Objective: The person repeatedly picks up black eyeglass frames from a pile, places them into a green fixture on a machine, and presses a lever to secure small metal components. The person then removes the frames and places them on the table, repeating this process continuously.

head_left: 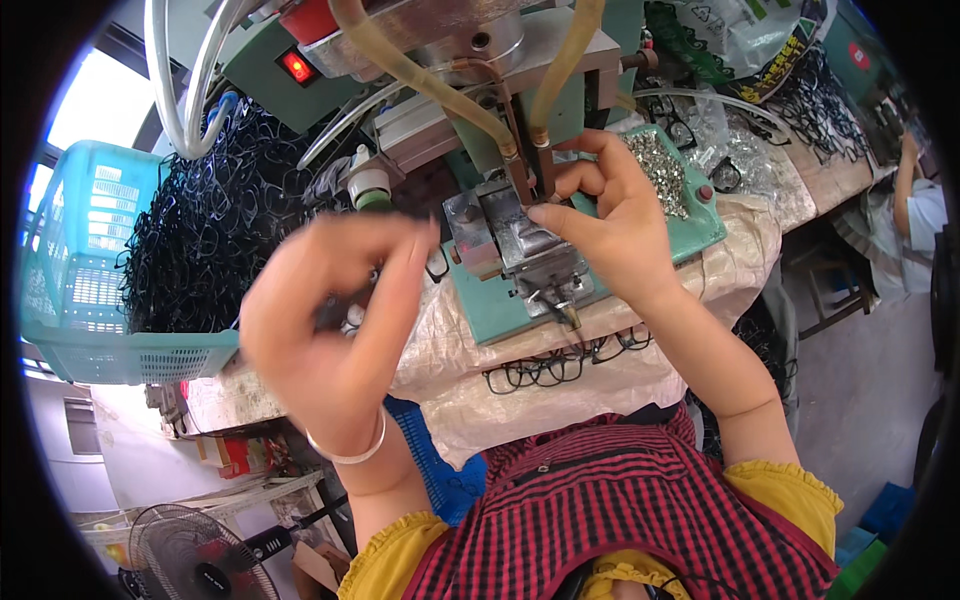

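While the far left is filled by a light blue basket [85, 300] heaped with black spectacle frames [215, 230], the left hand [325, 320] is raised just right of that heap, blurred. Fingers curl inward toward the thumb, and something dark shows at the palm edge, but can't tell if it is a frame or whether the hand grips anything. A silver bangle [350, 450] sits on that wrist.

Centre, farther off: green press machine [500, 90] with amber hoses [420, 80] and a red lit switch [298, 66]. Under its head sits a metal fixture block [510, 240] on a green base plate [490, 310].

The right hand [610, 220] is at the right side of the block. Thumb and forefinger are pinched narrow, tips touching the fixture's top right edge. A small part seems held between the tips, too small to make out.

Near edge of the bench, below the base plate, a row of black frames [560, 365] lies on a whitish woven sheet [540, 400], well apart from both hands. Just right of the right hand is a tray of small shiny metal bits [660, 170]. Far right, more dark frames [820, 110] on the bench and another person's arm [905, 190].
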The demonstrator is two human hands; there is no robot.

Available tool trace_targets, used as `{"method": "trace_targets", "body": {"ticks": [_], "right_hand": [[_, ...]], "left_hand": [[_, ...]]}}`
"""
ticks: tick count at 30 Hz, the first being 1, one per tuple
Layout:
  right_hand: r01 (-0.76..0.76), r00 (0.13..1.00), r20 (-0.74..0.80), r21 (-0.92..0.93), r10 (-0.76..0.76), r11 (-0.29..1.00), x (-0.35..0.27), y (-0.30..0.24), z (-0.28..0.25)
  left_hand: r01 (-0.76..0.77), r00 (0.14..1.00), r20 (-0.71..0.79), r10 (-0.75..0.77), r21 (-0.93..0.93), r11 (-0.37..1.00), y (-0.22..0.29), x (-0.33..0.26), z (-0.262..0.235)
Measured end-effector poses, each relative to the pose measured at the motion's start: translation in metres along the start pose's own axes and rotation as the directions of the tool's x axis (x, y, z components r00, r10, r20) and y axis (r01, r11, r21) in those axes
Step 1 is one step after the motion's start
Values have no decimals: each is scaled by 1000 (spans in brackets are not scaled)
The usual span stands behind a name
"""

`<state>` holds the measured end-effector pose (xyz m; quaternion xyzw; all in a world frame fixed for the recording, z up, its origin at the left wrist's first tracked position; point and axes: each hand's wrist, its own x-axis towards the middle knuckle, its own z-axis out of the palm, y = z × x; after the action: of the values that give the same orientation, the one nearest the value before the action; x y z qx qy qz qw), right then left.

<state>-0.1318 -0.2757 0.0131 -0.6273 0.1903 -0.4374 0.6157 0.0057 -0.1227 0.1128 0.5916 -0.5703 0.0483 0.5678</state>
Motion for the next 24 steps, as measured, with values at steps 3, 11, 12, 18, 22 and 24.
{"method": "trace_targets", "body": {"ticks": [3, 11, 12, 18, 22, 24], "right_hand": [[-57, 998, 28, 4, 57, 998, -5, -12, 0], [122, 942, 22, -952, -334, 279, -11, 37, -88], [105, 946, 14, -959, -325, 264, -13, 53, -103], [161, 903, -17, -912, -429, 376, -2, 59, -117], [67, 958, -52, -915, -282, 398, -10, 74, -115], [305, 924, 198, -898, -328, 317, -1, 74, -105]], "left_hand": [[91, 995, -44, -90, 19, 996, -6, 12, 8], [-578, 751, 513, 415, 208, 789, 21, -37, 51], [-573, 703, 626, 338, 216, 791, 27, -36, 54], [-606, 688, 632, 356, 231, 761, 20, -42, 66], [-591, 702, 612, 365, 213, 778, 18, -41, 64], [-592, 714, 585, 385, 211, 777, 13, -46, 66]]}}
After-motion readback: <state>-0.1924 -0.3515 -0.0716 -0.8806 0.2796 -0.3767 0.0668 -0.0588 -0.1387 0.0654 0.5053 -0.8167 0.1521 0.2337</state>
